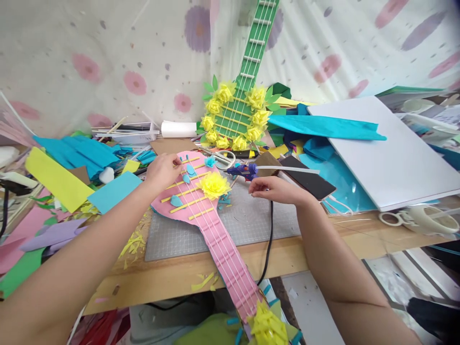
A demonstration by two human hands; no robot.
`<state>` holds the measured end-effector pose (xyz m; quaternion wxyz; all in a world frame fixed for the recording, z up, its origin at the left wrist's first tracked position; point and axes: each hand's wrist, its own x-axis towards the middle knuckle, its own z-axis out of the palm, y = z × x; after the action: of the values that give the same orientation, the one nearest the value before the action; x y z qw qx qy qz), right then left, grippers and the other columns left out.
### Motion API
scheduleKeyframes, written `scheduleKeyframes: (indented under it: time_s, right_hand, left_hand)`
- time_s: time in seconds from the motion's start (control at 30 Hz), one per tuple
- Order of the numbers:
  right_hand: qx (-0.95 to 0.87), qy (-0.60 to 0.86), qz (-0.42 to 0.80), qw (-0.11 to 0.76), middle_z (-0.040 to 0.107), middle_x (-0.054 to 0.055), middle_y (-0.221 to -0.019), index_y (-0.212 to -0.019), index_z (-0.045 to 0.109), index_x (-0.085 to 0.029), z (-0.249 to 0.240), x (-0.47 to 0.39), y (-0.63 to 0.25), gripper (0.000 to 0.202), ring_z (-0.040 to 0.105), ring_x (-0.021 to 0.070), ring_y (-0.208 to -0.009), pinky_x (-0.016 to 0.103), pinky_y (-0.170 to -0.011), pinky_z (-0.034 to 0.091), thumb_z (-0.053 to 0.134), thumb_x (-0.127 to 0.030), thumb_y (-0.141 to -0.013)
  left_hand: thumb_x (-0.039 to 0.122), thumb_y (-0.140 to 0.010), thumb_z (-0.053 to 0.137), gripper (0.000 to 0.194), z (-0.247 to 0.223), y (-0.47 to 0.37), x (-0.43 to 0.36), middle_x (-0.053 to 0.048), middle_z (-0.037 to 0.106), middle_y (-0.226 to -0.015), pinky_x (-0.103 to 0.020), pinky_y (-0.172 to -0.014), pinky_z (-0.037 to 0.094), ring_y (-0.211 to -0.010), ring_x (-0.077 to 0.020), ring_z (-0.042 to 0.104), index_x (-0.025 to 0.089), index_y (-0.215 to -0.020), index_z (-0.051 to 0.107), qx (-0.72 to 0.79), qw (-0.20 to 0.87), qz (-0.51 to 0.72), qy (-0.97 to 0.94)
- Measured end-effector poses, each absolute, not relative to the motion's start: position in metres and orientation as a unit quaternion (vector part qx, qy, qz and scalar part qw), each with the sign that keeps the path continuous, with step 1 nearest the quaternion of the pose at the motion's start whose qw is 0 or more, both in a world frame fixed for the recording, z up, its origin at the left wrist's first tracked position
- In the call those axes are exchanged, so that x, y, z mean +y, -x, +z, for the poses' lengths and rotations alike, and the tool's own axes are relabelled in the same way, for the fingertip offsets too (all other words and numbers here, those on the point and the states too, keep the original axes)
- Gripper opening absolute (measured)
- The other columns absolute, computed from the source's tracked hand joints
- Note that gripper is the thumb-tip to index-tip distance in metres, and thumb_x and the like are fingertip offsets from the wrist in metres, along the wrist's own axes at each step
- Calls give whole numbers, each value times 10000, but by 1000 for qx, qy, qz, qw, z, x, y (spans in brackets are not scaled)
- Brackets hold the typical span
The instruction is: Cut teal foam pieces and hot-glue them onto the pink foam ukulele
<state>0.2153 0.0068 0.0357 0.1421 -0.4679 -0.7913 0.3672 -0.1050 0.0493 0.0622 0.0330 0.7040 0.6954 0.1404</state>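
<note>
A pink paper guitar (225, 238) slants from the cutting mat over the desk's front edge. It carries yellow strips, white strings, blue petals (176, 201) and a yellow paper flower (214, 185). My left hand (163, 171) is over the upper left of its round body, fingertips pinched together; whatever they hold is too small to tell. To the right of the guitar, my right hand (275, 189) curls its fingers around the hidden handle of a blue glue gun (242, 171). The nozzle faces left, and a long white glue stick (287, 169) sticks out behind.
A green guitar (233, 112) ringed with yellow flowers leans at the back. Scissors (224, 160) lie behind the pink one. Blue paper (114, 191) and scraps cover the left side. A white board (391, 153) and tape roll (431, 220) are right. The black cord (269, 244) hangs down.
</note>
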Motion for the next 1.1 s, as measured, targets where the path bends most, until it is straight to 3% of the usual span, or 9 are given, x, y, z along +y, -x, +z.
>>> scheduleKeyframes:
  time_s: [0.13,0.23,0.4,0.5,0.67,0.8,1.1]
  right_hand:
    - [-758,547,314,166,616,11,-688,-730,602,-215,25,17,-232,193,531,158,-639,284,-584,382,609,-406,-705]
    - [-736,592,237,225,584,7,-674,-787,576,-201,10,27,-232,328,496,150,-607,278,-555,358,655,-499,-673]
    - [-736,583,181,293,634,86,-907,-986,595,-170,-12,38,-212,455,568,218,-833,317,-708,430,665,-503,-684]
    - [-717,606,167,302,644,107,-953,-984,624,-159,-20,40,-203,432,576,249,-911,351,-776,439,647,-491,-708]
    - [-708,612,174,307,659,107,-974,-991,644,-153,-24,40,-198,395,591,246,-915,350,-791,445,630,-455,-737]
    - [-698,621,180,308,666,96,-945,-988,650,-144,-24,39,-197,408,598,232,-861,335,-766,449,649,-454,-722]
    - [-697,625,187,298,678,78,-918,-951,654,-147,-22,36,-196,376,605,211,-816,302,-717,438,623,-460,-745]
  left_hand:
    - [363,-773,551,182,63,103,53,-55,672,-926,-296,-758,432,-932,-233,604,242,-846,664,654,30,123,-746]
    - [321,-763,547,190,66,103,57,-56,655,-961,-298,-771,426,-926,-230,601,240,-880,673,618,20,94,-780]
    - [312,-743,555,169,62,101,68,-68,626,-942,-312,-819,416,-955,-241,582,240,-850,665,584,5,58,-810]
    - [305,-726,569,117,58,98,73,-76,627,-897,-317,-818,418,-956,-249,576,229,-763,649,585,6,61,-809]
    - [331,-703,596,107,65,93,68,-43,645,-746,-282,-650,411,-761,-208,601,235,-683,641,635,57,83,-766]
    - [389,-667,629,188,78,91,60,-14,644,-631,-274,-518,343,-550,-165,551,230,-742,696,691,115,74,-710]
    - [370,-666,604,212,86,95,56,-1,532,-448,-266,-418,260,-424,-124,431,193,-611,707,674,169,87,-714]
